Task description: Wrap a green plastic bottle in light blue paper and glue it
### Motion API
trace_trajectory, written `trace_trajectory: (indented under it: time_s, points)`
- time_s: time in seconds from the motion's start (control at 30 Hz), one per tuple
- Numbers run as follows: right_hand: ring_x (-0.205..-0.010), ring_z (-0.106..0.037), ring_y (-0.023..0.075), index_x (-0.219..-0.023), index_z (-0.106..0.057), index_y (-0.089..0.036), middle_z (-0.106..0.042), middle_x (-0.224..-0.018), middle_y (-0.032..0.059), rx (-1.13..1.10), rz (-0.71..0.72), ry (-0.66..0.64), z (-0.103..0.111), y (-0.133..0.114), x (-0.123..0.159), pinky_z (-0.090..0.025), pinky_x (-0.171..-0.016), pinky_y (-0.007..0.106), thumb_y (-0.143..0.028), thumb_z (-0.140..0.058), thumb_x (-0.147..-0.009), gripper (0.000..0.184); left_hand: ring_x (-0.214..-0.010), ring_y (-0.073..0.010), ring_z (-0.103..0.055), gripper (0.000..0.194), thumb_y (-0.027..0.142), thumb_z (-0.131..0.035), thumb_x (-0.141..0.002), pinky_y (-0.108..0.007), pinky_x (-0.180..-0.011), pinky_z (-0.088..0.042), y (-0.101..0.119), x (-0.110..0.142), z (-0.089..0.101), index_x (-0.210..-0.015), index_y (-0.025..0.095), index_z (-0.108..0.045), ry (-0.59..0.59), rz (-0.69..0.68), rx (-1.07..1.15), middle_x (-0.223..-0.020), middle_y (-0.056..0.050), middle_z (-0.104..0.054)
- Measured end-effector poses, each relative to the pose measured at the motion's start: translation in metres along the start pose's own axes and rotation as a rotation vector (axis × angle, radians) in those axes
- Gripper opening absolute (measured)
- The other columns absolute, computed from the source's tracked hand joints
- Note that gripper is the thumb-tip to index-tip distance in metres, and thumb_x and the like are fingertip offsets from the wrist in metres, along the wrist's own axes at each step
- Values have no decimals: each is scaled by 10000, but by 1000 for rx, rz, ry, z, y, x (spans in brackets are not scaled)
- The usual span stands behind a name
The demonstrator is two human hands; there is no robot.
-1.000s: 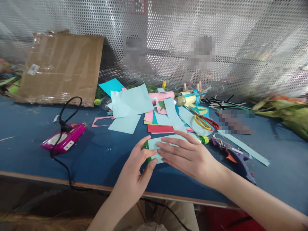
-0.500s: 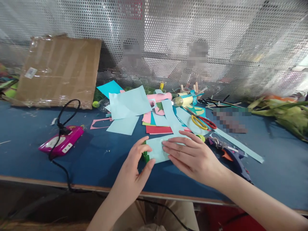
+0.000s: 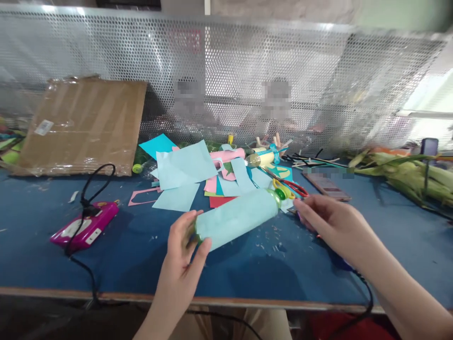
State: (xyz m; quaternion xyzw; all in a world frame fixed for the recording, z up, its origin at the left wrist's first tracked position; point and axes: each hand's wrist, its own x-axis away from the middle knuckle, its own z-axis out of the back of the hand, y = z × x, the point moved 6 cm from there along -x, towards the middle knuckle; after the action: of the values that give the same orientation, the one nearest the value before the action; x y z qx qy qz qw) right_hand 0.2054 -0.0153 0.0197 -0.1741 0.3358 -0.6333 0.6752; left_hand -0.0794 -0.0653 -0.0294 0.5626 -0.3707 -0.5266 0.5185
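Note:
My left hand holds the bottom end of a green bottle wrapped in light blue paper. The bottle is raised and tilted, its green neck pointing up and to the right. My right hand is to the right of the bottle's neck, apart from it, its fingers curled over a dark blue glue gun. Most of the glue gun is hidden under that hand. Behind the bottle's neck lie scissors with red and yellow handles.
Paper sheets and small wrapped bottles lie heaped at the back. A magenta power strip with a black cord is on the left. Cardboard leans on the perforated panel. A phone and corn husks lie right.
The wrapped bottle has been lifted and tilted in my left hand. My right hand has left the blue paper and moved right, onto the glue gun. The view has tipped upward.

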Motion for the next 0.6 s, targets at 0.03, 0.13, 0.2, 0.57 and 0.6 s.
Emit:
trace_trajectory:
  time_s: [0.03,0.13,0.2,0.57,0.6]
  points:
    - [-483,-602,189,-613,-599,-226,-627,-530,24,-20,-60,-144,-9,6,3,-501,-482,312,-682,-481,-837,521,-1316,-267,-461,423,467,-546,-914,-335,-924,-531,3,0,1,-1294,337,-413,44,46,38,-1449,-63,-432]
    - [-889,-703,253,-1056,-679,-229,-743,-984,86,-330,-102,-416,-37,0,19,-577,-762,368,-678,-592,-784,531,-1281,-279,-499,463,514,-573,-884,-295,-843,-561,13,2,-5,-1290,339,-437,112,134,103,-1444,-60,-443]
    - [-1157,-617,261,-1366,-486,-253,-622,-1310,115,-633,-74,-454,-50,-19,25,-522,-953,406,-685,-613,-769,749,-1249,-294,-525,516,537,-616,-845,-283,-808,-573,18,5,-18,-1282,319,-448,94,109,138,-1425,-80,-448]
    - [-1087,-664,295,-1164,-571,-186,-682,-1212,138,-934,99,-425,-64,-50,-6,-569,-891,447,-402,-745,-776,477,-1365,-366,-380,839,522,-684,-793,-552,-1066,-415,11,-27,-38,-1481,306,-255,-342,-152,-126,-1453,-153,-397]
    - [-1070,-670,292,-1183,-556,-190,-682,-1207,136,-878,135,-403,-63,-48,-10,-576,-868,443,-372,-747,-771,489,-1377,-368,-364,806,513,-653,-822,-562,-1067,-404,18,-36,-36,-1488,302,-250,-353,-148,-158,-1479,-156,-383]
